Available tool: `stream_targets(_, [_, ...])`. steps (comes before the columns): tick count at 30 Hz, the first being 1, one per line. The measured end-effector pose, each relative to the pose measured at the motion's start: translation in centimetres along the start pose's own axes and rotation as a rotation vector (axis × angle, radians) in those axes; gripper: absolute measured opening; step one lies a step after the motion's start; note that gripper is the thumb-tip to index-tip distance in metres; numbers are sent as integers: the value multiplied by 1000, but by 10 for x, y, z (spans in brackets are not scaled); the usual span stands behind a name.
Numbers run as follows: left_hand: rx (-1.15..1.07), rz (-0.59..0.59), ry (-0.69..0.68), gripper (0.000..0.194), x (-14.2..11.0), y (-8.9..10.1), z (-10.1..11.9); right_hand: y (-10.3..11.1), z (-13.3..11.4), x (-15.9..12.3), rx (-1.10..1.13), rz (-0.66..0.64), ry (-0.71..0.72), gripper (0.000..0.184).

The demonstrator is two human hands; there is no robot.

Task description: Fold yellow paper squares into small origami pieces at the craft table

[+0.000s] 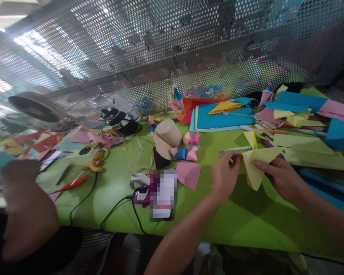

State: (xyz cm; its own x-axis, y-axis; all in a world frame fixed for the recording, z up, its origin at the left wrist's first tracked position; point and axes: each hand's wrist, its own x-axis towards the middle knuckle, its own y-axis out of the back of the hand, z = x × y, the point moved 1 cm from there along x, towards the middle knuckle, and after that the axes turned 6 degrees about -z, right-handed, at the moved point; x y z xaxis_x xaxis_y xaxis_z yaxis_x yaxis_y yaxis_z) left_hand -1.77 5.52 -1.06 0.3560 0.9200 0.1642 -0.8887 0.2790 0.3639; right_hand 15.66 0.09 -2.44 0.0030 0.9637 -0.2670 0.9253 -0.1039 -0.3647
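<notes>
Both my hands hold one folded yellow paper (pixel 256 165) just above the green table (pixel 111 198). My left hand (pixel 226 172) pinches its left edge with closed fingers. My right hand (pixel 278 177) grips the right side, thumb lying on top of the sheet. The paper hangs in a pointed, triangular shape between them.
Blue, orange, pink and yellow sheets (pixel 223 114) lie at the back and right. Small folded paper shapes (pixel 189 152), a beige paper cone (pixel 166 137), a pink square (pixel 189 173), scissors (pixel 74 183), cables and a phone (pixel 157 193) sit mid-table. Another person's arm (pixel 25 214) is at the left.
</notes>
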Motion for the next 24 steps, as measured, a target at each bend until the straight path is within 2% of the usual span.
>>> stream_targets(3, [11,12,-9,12,0,0,0,-2,-1,0,26,0,-8,38])
stream_targets(13, [-23,13,-24,13,2,-2,-6,-5,-6,0,75,67,15,32])
stream_targets(19, [-32,7,-37,12,1,-2,-6,-4,-5,-1,-2,114,0,41])
stream_targets(24, [10,18,-32,11,2,-2,-5,-3,-5,0,-38,94,11,38])
